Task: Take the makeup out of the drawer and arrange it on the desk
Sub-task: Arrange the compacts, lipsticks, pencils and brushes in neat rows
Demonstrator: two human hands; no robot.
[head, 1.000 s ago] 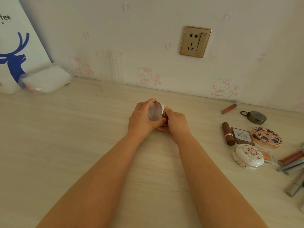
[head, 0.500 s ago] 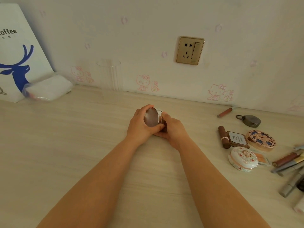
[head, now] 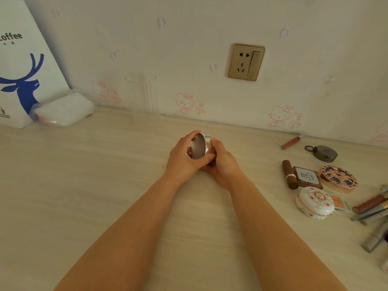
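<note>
Makeup jar [head: 200, 147], round and silvery, sat tipped on edge between both my hands above the middle of the desk [head: 84, 185]. My left hand [head: 184, 156] curled over its lid, thumb underneath; my right hand [head: 222, 162] cupped its base. It looked small, rigid and light, with a slick metallic rim, so I judged gripping around the sidewall safest. Other makeup [head: 315, 201] lay well apart to my right.

Pale wood bench [head: 84, 196]: makeup clutter [head: 327, 185] on the right, white pouch [head: 63, 109] and paper bag [head: 19, 66] back left.
</note>
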